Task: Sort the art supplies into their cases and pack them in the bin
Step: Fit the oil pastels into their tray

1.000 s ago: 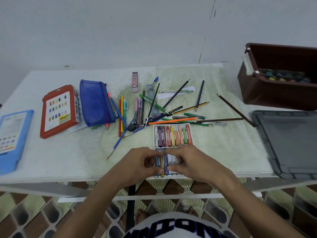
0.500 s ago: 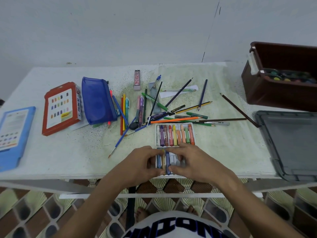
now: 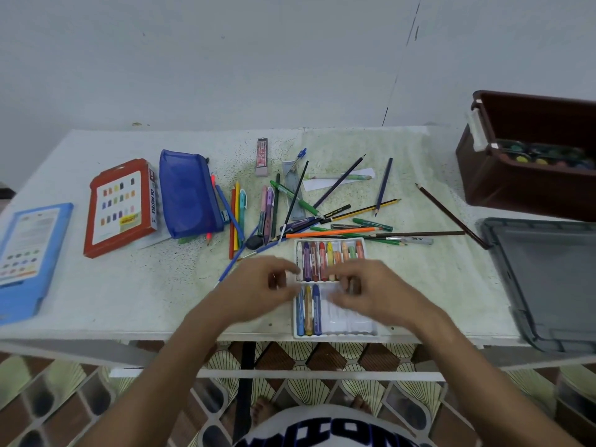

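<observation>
A white pastel tray [image 3: 353,324] lies at the table's front edge. Its far row holds several oil pastels [image 3: 329,254]; its near row holds three pastels [image 3: 308,309] at the left, the other slots bare. My left hand [image 3: 258,287] hovers just left of the tray with its fingers loosely curled and nothing seen in them. My right hand [image 3: 371,290] is over the tray's middle, blurred, with its fingertips near the far row. A red oil pastel case [image 3: 121,206], a blue zip pouch [image 3: 187,193] and a blue case [image 3: 29,256] lie to the left.
Loose pencils, pens and brushes [image 3: 322,217] are scattered behind the tray. A brown bin [image 3: 516,185] with a paint palette [image 3: 545,154] inside stands at the back right. Its grey lid [image 3: 548,279] lies at the front right. A dark pencil [image 3: 451,216] points toward the lid.
Both hands have lifted off the tray's near row and moved slightly apart, uncovering the three pastels there.
</observation>
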Tool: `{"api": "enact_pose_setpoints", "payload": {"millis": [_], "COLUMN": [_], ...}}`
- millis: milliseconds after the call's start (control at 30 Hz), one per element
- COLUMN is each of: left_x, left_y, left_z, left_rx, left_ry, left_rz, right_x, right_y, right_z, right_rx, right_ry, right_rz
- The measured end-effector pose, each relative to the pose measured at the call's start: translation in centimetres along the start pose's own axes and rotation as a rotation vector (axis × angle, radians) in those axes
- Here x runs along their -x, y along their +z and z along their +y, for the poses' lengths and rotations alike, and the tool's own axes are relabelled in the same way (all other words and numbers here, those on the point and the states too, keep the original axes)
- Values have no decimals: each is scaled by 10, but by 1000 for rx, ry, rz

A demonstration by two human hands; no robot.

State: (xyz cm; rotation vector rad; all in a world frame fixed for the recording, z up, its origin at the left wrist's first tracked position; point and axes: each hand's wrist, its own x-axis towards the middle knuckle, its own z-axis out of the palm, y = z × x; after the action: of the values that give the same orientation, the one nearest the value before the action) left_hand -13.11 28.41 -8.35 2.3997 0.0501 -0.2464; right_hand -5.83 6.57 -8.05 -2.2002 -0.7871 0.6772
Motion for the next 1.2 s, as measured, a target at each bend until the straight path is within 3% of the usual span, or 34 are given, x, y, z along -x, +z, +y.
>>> {"api": "enact_pose_setpoints", "payload": {"millis": [133,233,467,767,933,1200], "left_x": [-44,-74,-99,-104,-96,-56], "left_y": [-28,-41,-41,-33,-35,-42], "left_z": [-11,-19,-22,-20,-19,-14], "left_rx": [-152,-237,-317,-334,-209,-134], "left_ry": [-52,-41,-4,-49,-77,-117], "left_rz": [234,235,97,48,182,500], "right_x": [-31,-53,-62,-69,-69,-42], "right_y": [-39,-67,-82,-86,-86,-73], "right_z": [19,38,59,55,58,36], "right_rx": [36,123,254,319,228,13], "right_ry": [41,117,206,228,239,100], "right_rz": [310,429,334,198,256,391]}}
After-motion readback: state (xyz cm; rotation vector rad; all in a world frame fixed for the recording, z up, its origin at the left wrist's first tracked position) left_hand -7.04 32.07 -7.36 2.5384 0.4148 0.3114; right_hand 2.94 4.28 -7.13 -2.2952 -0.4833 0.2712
